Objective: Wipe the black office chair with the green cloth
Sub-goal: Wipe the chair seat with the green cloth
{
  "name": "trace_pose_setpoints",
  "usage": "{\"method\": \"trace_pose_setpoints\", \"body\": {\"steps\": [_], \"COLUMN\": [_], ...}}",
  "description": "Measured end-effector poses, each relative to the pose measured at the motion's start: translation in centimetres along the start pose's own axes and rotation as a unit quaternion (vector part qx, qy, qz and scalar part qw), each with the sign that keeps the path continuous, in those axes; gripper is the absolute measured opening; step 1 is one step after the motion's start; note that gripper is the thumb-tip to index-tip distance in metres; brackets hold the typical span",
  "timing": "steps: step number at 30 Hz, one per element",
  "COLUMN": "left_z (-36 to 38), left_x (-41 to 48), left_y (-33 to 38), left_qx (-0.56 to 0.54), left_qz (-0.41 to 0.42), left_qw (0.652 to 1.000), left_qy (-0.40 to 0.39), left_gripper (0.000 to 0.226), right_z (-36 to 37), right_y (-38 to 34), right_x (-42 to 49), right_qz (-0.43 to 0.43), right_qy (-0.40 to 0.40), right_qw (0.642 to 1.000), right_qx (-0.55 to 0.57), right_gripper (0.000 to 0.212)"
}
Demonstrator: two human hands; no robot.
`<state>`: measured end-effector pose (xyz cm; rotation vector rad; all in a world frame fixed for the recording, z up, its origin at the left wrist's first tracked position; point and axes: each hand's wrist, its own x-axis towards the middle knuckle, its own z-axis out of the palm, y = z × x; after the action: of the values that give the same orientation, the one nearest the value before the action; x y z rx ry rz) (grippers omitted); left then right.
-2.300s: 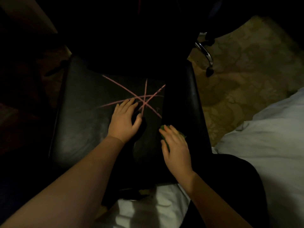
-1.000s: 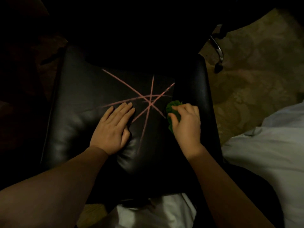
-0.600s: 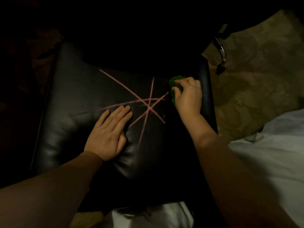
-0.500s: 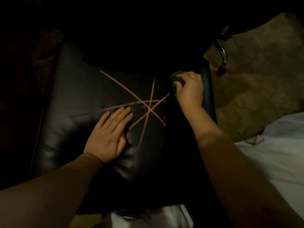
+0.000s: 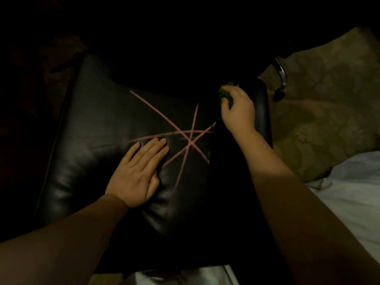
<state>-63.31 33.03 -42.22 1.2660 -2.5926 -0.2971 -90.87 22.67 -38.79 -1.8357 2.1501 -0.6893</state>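
The black office chair's leather seat (image 5: 98, 128) fills the middle of the head view, marked with several crossing pink lines (image 5: 190, 138). My left hand (image 5: 137, 171) lies flat on the seat with straight fingers, just left of the lines. My right hand (image 5: 238, 110) grips the bunched green cloth (image 5: 225, 94) at the seat's far right corner, beside the raised right side bolster (image 5: 261, 112). Most of the cloth is hidden inside the fist. The chair's backrest is lost in darkness.
A patterned beige carpet (image 5: 329, 99) lies to the right. A chrome chair leg with a caster (image 5: 280, 79) shows at upper right. White fabric (image 5: 349, 194) covers the lower right. The left side is too dark to read.
My right hand has carried the green cloth from the seat's near right part up to its far right corner. My left hand slid slightly left and stays flat.
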Motion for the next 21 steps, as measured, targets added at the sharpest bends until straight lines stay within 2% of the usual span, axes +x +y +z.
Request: {"method": "trace_pose_setpoints", "body": {"steps": [12,21], "left_z": [0.0,-0.2], "left_x": [0.0,-0.1], "left_y": [-0.1,0.2], "left_qx": [-0.002,-0.005], "left_qz": [0.002,-0.003], "left_qw": [1.000,1.000], "left_qy": [0.007,-0.003], "left_gripper": [0.061,0.062], "right_z": [-0.9,-1.6], "right_y": [-1.2,-2.5], "right_x": [-5.0,-14.3], "right_qz": [0.015,0.024], "right_qy": [-0.025,-0.044], "right_qw": [1.000,0.999], "right_qx": [-0.001,0.020], "right_gripper": [0.033,0.034]}}
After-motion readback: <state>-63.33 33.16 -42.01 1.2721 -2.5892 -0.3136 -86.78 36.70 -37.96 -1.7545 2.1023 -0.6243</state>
